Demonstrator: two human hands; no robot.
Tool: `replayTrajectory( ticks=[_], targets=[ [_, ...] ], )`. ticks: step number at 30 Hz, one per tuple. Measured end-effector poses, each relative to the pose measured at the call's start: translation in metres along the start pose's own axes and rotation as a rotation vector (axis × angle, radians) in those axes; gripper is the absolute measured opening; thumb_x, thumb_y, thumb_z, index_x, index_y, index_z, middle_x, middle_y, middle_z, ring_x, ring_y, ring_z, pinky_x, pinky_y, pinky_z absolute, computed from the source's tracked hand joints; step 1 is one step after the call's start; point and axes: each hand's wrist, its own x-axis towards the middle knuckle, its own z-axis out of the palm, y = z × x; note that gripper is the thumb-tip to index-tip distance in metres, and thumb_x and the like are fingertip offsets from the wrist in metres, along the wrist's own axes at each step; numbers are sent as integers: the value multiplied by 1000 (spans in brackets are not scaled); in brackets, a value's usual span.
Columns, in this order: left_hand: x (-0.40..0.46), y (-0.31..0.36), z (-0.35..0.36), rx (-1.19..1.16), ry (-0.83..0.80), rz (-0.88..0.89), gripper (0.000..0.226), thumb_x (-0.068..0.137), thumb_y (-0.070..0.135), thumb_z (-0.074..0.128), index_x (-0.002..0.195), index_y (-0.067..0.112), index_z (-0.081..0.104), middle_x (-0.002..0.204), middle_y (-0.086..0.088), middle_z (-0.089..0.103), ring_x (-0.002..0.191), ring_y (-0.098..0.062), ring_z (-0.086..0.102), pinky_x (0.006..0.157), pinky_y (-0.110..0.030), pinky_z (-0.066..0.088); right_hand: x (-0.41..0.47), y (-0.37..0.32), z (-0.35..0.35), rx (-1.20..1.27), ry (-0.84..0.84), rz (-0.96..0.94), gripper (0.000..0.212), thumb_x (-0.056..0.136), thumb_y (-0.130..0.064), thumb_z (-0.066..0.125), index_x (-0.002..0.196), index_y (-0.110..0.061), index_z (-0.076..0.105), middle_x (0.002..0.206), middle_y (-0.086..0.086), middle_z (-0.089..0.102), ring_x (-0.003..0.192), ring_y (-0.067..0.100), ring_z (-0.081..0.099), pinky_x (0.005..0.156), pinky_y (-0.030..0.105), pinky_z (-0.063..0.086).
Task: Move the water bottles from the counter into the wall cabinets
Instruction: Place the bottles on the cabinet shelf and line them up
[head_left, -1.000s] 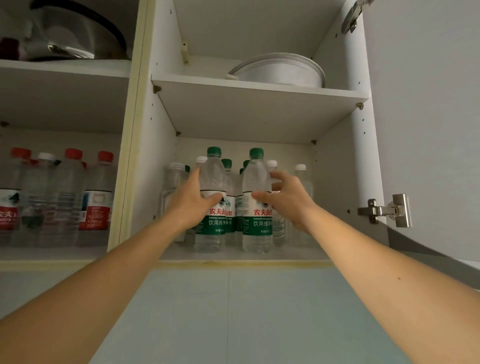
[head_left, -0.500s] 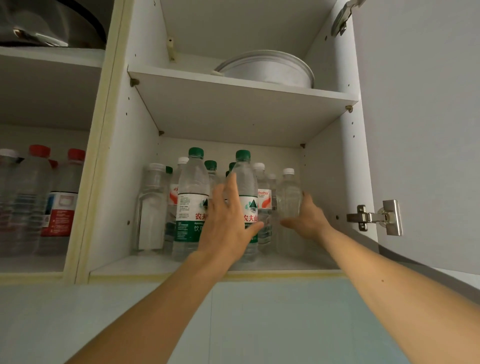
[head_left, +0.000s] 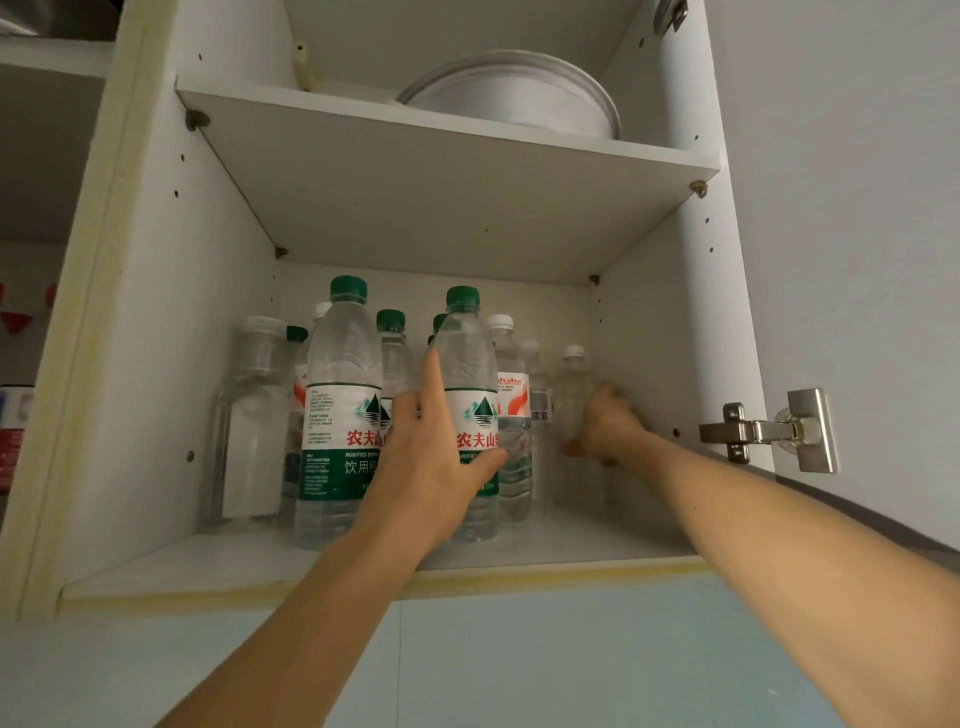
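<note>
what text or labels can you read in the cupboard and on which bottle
"农夫山" in red and "饮用": green-and-white label of the left green-capped clear plastic bottle.
"农夫山": same label on the right green-capped bottle, which the left hand touches.
"ahaha": red-and-white label of the white-capped bottle.
Fine print and the barcode: too small to read.

Left hand (head_left: 431, 462) touches a green-capped bottle (head_left: 470, 395); right hand (head_left: 605, 426) grips a clear bottle (head_left: 574, 384).
</note>
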Motion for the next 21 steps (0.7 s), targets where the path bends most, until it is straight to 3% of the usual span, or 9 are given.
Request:
replayTrajectory(
  ticks=[6, 9, 12, 15, 17, 19, 21],
  targets=[
    [1, 0, 2, -5, 17, 13, 115, 85, 39, 77, 157, 37, -13, 142, -4, 39, 106, -7, 43, 97, -30, 40, 15, 1, 9, 55, 12, 17, 115, 63, -20, 96, 148, -8, 18, 142, 18, 46, 126, 40, 52, 97, 52, 53],
    [-1, 0, 1, -2, 19, 13, 115, 86, 39, 77, 157, 37, -14, 141, -4, 40, 107, -8, 46, 97, -30, 41, 8, 4, 9, 61, -24, 6, 125, 67, -19, 94, 156, -9, 7, 147, 19, 44, 131, 39, 49, 104, 49, 49],
    [-3, 3, -1, 32, 31, 8, 115, 86, 42, 76, 157, 36, -15, 144, -4, 40, 119, -15, 50, 106, -40, 44, -7, 2, 5, 73, -67, 10, 125, 74, -18, 89, 158, -7, -3, 148, 21, 45, 134, 39, 48, 107, 45, 45],
    [-5, 5, -1, 66, 53, -2, 114, 85, 46, 75, 158, 32, -11, 147, -4, 43, 133, -22, 44, 113, -46, 38, -30, -11, -6, 128, 42, -116, 93, 85, -24, 79, 153, -8, 18, 140, 19, 55, 125, 38, 56, 95, 40, 49],
    [-8, 7, -3, 79, 62, -10, 112, 84, 49, 74, 159, 29, -7, 143, -4, 50, 133, -22, 44, 111, -44, 37, -53, -26, -15, 280, 111, -224, 77, 89, -31, 74, 150, -10, 32, 135, 11, 60, 119, 31, 61, 89, 34, 49],
    [-9, 8, -4, 99, 68, -17, 110, 84, 51, 73, 160, 27, -3, 136, -5, 56, 127, -23, 48, 106, -41, 40, -77, -43, -22, 528, 41, -266, 71, 90, -34, 72, 150, -13, 40, 128, 3, 64, 109, 20, 66, 87, 31, 56],
    [-11, 12, -6, 105, 78, -14, 106, 83, 51, 73, 159, 26, 4, 129, -4, 61, 119, -22, 54, 100, -39, 45, -100, -54, -25, 704, -72, -279, 62, 89, -37, 67, 144, -14, 50, 125, 6, 66, 105, 17, 67, 89, 37, 59]
  ],
)
